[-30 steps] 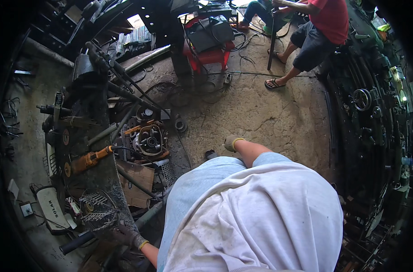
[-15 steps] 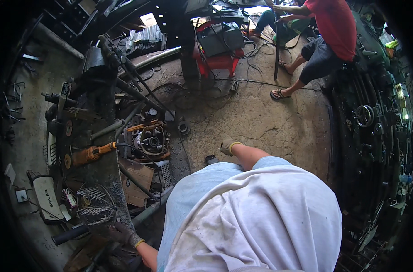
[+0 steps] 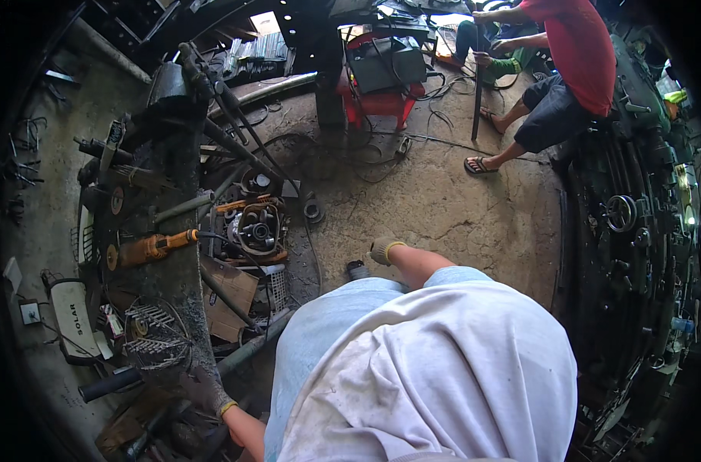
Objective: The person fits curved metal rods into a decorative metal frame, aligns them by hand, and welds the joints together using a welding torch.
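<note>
Extending toward 7 o'clock, the left hand in a dark knit glove with a yellow cuff [image 3: 204, 391] lies at the near end of a long, dark metal workbench [image 3: 165, 289], just beside a round, dark wire frame with pale metal rods [image 3: 159, 337]. Whether its fingers grasp the bench or anything else, I cannot tell. The right hand in a grey knit glove with a yellow cuff [image 3: 383, 250] hangs near the centre, fingers loosely bent; its palm is hidden. Around it, from 12 to 3 o'clock, open tan concrete floor [image 3: 458, 215], rough and cracked, reaches a black machine with a metal handwheel [image 3: 621, 213] at 3 o'clock. A red plastic chair [image 3: 377, 104] bounds it at 12; a co-worker in a red shirt [image 3: 580, 58] stands at 1. Brown flat cardboard [image 3: 231, 296] crowds the bench's gritty right edge. The bench's long axis runs roughly from 12 to 6 o'clock. On it, an orange angle grinder with a cylindrical body [image 3: 154, 248] points its disc toward 9 o'clock, its axis nearly crosswise.
</note>
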A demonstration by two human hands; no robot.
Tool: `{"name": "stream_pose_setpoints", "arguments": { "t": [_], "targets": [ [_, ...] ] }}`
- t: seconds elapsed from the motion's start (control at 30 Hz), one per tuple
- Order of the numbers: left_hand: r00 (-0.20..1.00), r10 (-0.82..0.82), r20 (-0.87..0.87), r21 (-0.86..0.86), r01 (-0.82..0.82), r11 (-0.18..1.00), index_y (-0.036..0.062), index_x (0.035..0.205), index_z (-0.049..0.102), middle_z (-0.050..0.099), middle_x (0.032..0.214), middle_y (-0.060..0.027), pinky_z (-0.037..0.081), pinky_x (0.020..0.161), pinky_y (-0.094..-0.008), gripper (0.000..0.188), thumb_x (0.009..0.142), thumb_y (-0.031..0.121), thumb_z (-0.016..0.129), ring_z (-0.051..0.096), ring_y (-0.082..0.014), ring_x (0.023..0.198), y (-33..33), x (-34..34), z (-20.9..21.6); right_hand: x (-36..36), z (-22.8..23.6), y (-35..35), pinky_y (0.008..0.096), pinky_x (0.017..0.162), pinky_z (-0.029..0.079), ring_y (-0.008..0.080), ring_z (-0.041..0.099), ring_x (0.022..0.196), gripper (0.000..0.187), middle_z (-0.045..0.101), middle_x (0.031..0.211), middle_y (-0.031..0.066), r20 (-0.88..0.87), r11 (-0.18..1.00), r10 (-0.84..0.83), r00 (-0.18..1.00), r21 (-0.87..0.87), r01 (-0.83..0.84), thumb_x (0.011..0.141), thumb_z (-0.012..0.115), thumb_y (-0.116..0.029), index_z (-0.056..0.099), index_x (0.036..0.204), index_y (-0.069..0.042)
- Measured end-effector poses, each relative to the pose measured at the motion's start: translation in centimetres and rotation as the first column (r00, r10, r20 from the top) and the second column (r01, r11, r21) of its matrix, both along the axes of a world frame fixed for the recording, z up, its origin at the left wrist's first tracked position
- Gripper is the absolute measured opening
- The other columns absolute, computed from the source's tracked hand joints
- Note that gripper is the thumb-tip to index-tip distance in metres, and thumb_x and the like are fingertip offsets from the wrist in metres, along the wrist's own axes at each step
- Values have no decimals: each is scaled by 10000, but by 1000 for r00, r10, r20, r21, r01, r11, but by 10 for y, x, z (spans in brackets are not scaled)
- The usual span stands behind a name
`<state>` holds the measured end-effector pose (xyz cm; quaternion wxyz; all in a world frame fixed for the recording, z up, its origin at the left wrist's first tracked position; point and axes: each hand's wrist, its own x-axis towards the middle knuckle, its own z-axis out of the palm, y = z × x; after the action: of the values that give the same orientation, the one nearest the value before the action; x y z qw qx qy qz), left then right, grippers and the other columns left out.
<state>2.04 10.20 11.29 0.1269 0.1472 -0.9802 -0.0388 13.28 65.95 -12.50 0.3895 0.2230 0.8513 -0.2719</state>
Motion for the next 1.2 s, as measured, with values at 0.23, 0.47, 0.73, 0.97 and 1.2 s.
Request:
{"name": "stream_pose_setpoints", "arguments": {
  "t": [0.23,0.47,0.73,0.97,1.2],
  "targets": [
    [987,-52,-152,-74,41,996,22,1257,675,701,1203,-196,534,916,-446,478,981,412,661,672,-359,1077,5,13,11,0,5,-11,450,729,574,305,759,833,373,772,964,190,-9,1000,15,1000,-22,-16,970,537,-296,786,1046,-29],
    [818,-490,-300,331,571,751,23,1064,736,731,1030,-157,519,855,-454,337,1052,326,591,683,-325,944,92,35,43,4,-25,-8,458,877,560,346,715,1068,312,740,1155,193,-45,994,106,993,45,-104,923,550,-230,777,1049,-57],
    [141,-703,-697,392,896,-209,-17,1139,693,735,1065,-162,585,819,-314,271,914,120,759,715,-225,958,192,60,181,11,-113,1,438,964,541,373,679,1166,404,705,1248,203,-10,549,833,554,141,-824,943,571,-357,756,1153,-66],
    [45,-623,-781,315,889,-332,-5,1148,687,735,1058,-149,582,823,-327,280,909,121,762,716,-226,954,188,74,190,-44,4,-40,416,987,520,329,687,1158,416,734,1202,183,-42,972,234,971,2,-234,928,654,-386,751,1199,-85],
    [15,-600,-800,296,879,-374,6,1157,681,735,1051,-136,579,827,-340,289,904,121,764,717,-228,949,148,61,190,-88,54,-110,328,763,549,165,696,786,408,773,1011,101,-237,975,174,956,-99,-201,975,660,-364,723,1244,-63]
  ]
}}
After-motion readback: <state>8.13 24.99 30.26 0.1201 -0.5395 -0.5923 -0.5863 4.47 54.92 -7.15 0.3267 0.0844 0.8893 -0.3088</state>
